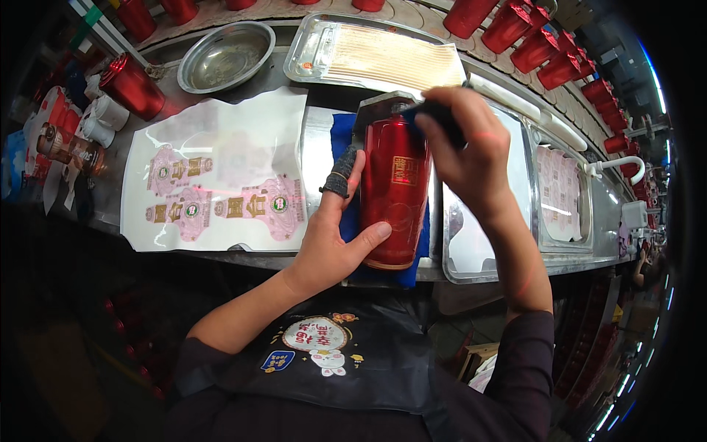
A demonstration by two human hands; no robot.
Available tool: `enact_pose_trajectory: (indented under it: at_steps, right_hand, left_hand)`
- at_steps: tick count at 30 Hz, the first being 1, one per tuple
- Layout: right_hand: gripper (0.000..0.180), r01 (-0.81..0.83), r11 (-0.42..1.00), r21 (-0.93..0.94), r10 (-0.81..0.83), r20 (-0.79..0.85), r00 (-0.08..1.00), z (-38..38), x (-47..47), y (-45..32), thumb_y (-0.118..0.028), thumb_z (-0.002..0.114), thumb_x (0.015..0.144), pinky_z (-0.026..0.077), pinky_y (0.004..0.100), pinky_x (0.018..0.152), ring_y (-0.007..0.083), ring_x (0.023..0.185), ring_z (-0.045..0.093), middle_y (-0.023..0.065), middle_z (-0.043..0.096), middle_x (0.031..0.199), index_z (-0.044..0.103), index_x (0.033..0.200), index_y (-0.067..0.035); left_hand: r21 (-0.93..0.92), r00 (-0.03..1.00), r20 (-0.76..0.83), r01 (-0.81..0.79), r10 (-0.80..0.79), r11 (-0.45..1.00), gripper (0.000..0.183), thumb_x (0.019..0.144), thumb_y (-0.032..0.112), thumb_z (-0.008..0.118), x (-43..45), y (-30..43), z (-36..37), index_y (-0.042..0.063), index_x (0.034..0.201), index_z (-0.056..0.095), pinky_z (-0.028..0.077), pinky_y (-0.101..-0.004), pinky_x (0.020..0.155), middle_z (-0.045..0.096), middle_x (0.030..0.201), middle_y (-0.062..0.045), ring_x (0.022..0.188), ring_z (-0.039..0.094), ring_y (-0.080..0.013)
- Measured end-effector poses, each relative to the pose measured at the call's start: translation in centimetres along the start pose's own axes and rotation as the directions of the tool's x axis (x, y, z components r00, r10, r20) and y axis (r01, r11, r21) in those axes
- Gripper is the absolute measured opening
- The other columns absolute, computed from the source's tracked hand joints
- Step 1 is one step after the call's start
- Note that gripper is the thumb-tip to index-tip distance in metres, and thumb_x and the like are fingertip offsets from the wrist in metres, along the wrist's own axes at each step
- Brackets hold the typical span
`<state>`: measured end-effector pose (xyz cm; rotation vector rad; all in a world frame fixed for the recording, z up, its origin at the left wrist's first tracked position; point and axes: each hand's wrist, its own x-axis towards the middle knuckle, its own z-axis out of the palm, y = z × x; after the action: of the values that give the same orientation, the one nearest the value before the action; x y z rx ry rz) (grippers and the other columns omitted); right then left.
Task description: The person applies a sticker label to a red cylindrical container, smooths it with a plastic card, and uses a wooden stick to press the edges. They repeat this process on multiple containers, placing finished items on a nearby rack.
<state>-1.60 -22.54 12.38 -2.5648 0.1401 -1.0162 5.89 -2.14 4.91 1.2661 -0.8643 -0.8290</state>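
Note:
A glossy red bottle (393,204) with a gold square emblem lies on a blue cloth (343,130), its neck pointing away from me, within a dark metal holder. My left hand (339,237) rests against the bottle's left side, thumb on its lower front; one finger wears a dark knitted cover. At the bottle's upper right, my right hand (469,143) grips a dark pad or tool, partly hidden by the fingers, close to the neck and shoulder. To the left lies a white backing sheet (265,127) with several pink and gold decals.
Beyond the bottle stand a metal bowl (226,58) and a metal tray (309,50) holding a striped sheet. Two more trays lie right, one with pink decals (558,193). Another red bottle (131,85) stands at left. Several red bottles line the conveyor (425,16).

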Motion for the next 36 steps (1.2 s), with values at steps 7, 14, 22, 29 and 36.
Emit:
enact_pose_trajectory:
  at_steps: [7, 14, 22, 29, 36]
  right_hand:
    - [0.028, -0.107, 0.985, 0.138, 0.075, 0.219, 0.973, -1.9, -3.7, -4.7, 0.003, 0.078, 0.073, 0.053, 0.0333, 0.066, 0.0249, 0.071, 0.066, 0.0118, 0.068, 0.081, 0.068, 0.099, -0.002]
    - [0.027, 0.115, 0.984, 0.135, -0.138, 0.175, 0.975, -0.8, -1.6, -2.5, -0.001, 0.072, 0.075, 0.054, 0.0381, 0.065, 0.0321, 0.076, 0.066, 0.0134, 0.065, 0.084, 0.061, 0.100, -0.003]
    - [0.027, 0.350, 0.932, -0.095, -0.337, 0.129, 0.932, -0.3, -3.6, -2.8, -0.010, 0.073, 0.068, 0.051, 0.0387, 0.073, 0.0269, 0.082, 0.059, 0.0044, 0.055, 0.079, 0.066, 0.095, -0.011]
    - [0.024, -0.003, 0.936, 0.352, -0.058, 0.165, 0.985, -1.3, -6.6, -6.0, -0.004, 0.079, 0.073, 0.049, 0.0340, 0.062, 0.0220, 0.074, 0.060, 0.0059, 0.061, 0.081, 0.068, 0.093, -0.009]
    - [0.023, 0.342, 0.940, 0.011, -0.342, 0.033, 0.939, -0.7, -6.9, -2.5, -0.009, 0.072, 0.067, 0.054, 0.0361, 0.070, 0.0229, 0.077, 0.062, 0.0036, 0.056, 0.077, 0.066, 0.090, -0.009]
  left_hand:
    - [0.050, 0.999, 0.040, -0.001, -0.001, 0.999, 0.089, 0.089, 0.010, 0.072, -0.1, 0.5, 0.1, 0.000, 0.156, 0.015, 0.028, -0.0358, 0.116, 0.027, 0.159, -0.021, 0.144, 0.034, -0.0264]
    - [0.049, 0.998, 0.067, -0.025, 0.022, 0.998, 0.087, 0.090, 0.009, 0.071, 0.4, 0.0, -0.1, -0.004, 0.155, 0.014, 0.024, -0.0369, 0.119, 0.025, 0.159, -0.020, 0.146, 0.029, -0.0253]
    - [-0.065, 0.997, -0.011, 0.069, -0.070, 0.995, 0.082, 0.091, 0.001, 0.063, -1.3, 0.0, -0.7, -0.003, 0.154, 0.012, 0.017, -0.0392, 0.121, 0.018, 0.163, -0.019, 0.150, 0.019, -0.0255]
    - [-0.019, 0.997, 0.070, 0.016, -0.015, 1.000, 0.085, 0.089, 0.013, 0.060, -3.1, 0.9, -1.7, -0.001, 0.156, 0.009, 0.009, -0.0405, 0.121, 0.016, 0.164, -0.018, 0.152, 0.014, -0.0270]
    - [-0.018, 0.983, 0.184, -0.008, 0.011, 1.000, 0.103, 0.074, 0.004, 0.061, -2.8, 1.5, -1.4, -0.002, 0.157, 0.000, 0.005, -0.0399, 0.122, 0.004, 0.166, -0.017, 0.153, 0.005, -0.0279]
